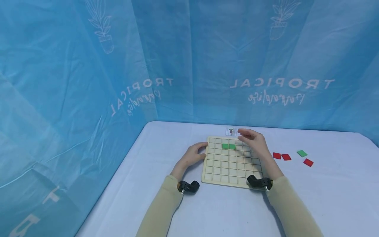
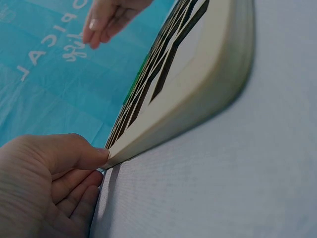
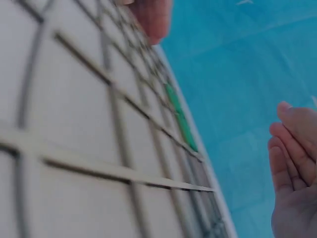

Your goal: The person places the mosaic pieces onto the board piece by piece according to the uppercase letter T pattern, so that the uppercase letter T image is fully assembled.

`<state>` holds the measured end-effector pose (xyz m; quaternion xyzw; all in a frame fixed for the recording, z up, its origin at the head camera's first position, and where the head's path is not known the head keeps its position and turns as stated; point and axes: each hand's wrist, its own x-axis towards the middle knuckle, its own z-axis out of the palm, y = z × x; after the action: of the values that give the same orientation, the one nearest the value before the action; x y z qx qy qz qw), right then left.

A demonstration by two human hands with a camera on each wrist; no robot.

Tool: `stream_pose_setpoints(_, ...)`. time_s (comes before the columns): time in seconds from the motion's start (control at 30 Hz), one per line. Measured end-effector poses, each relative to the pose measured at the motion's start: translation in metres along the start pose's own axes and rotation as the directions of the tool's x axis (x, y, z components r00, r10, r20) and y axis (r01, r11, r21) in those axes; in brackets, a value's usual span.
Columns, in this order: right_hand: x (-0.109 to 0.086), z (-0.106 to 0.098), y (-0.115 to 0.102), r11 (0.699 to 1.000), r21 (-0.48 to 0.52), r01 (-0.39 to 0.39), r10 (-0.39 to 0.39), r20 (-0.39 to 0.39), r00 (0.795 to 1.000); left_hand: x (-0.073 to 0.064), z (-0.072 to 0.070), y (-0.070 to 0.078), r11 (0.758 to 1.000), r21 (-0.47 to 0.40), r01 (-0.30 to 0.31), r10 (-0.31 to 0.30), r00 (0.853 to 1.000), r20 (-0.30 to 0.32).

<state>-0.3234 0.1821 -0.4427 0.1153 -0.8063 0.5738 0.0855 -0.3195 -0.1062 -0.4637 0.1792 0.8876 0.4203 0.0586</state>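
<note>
A pale wooden grid board (image 1: 220, 163) lies flat on the white tablecloth. Two green square tiles, one (image 1: 225, 146) beside the other (image 1: 232, 146), sit in neighbouring cells of an upper row. My left hand (image 1: 191, 156) rests against the board's left edge, thumb and fingertips touching the rim with the fingers relaxed. In the left wrist view, the thumb (image 2: 84, 153) lies right at the board's side. Over the upper right part of the board hovers my right hand (image 1: 254, 143), fingers loosely extended. Nothing shows between its fingers (image 3: 292, 158) in the right wrist view.
Right of the board lie three red tiles, one (image 1: 276, 155) near its edge, another (image 1: 286, 157) beside that and a third (image 1: 308, 162) farther right, plus a green tile (image 1: 302, 153). Behind the board lies a small printed grid card (image 1: 231, 131). Blue curtains (image 1: 207, 65) enclose the table.
</note>
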Motion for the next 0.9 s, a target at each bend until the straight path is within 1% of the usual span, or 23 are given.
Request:
stream_pose_setpoints(0.1,-0.001,-0.014,-0.008,1.000,-0.001,0.021,-0.022,-0.016,1.000,0.000,0.000,0.000,1.000,-0.009,0.000,0.000,1.000,0.001)
stream_pose_setpoints(0.17,-0.003,-0.027,-0.011,0.999,-0.022,0.023,-0.024,-0.045,0.999,0.000,0.000,0.000,1.000,-0.009,-0.001,0.001,1.000,0.002)
stream_pose_setpoints(0.23,-0.005,-0.042,-0.011,0.999,-0.049,0.012,-0.016,-0.091,0.996,0.000,0.000,-0.001,1.000,-0.003,0.001,-0.001,1.000,0.004)
stream_pose_setpoints(0.27,-0.007,-0.050,-0.010,0.998,-0.061,-0.002,-0.006,-0.129,0.992,0.001,0.000,-0.001,1.000,-0.001,0.000,0.000,1.000,0.004)
stream_pose_setpoints(0.4,-0.017,-0.084,-0.009,0.987,-0.152,-0.057,0.021,-0.228,0.973,0.001,0.000,-0.001,1.000,0.001,0.005,-0.005,1.000,0.005)
stream_pose_setpoints(0.5,-0.029,-0.108,-0.007,0.968,-0.225,-0.109,0.047,-0.264,0.963,-0.001,0.000,-0.001,1.000,-0.001,0.017,-0.017,1.000,0.004)
stream_pose_setpoints(0.57,-0.037,-0.123,-0.003,0.956,-0.242,-0.163,0.086,-0.299,0.950,-0.001,-0.001,-0.002,1.000,0.003,0.020,-0.020,1.000,0.007)
stream_pose_setpoints(0.63,-0.046,-0.137,0.001,0.945,-0.248,-0.213,0.122,-0.339,0.933,-0.001,-0.001,-0.001,1.000,0.001,0.014,-0.014,1.000,0.009)
stream_pose_setpoints(0.7,-0.054,-0.150,0.008,0.936,-0.225,-0.270,0.168,-0.388,0.906,0.000,-0.001,-0.001,1.000,0.000,0.005,-0.005,1.000,0.008)
stream_pose_setpoints(0.8,-0.065,-0.165,0.018,0.924,-0.167,-0.345,0.240,-0.452,0.859,0.001,0.000,0.001,1.000,-0.009,0.005,-0.005,1.000,0.003)
stream_pose_setpoints(0.83,-0.068,-0.168,0.022,0.918,-0.147,-0.369,0.264,-0.466,0.844,0.001,0.000,0.001,1.000,-0.009,0.007,-0.007,1.000,0.001)
stream_pose_setpoints(0.9,-0.073,-0.171,0.030,0.904,-0.119,-0.410,0.311,-0.476,0.823,0.001,0.001,0.000,1.000,-0.007,0.012,-0.012,1.000,0.001)
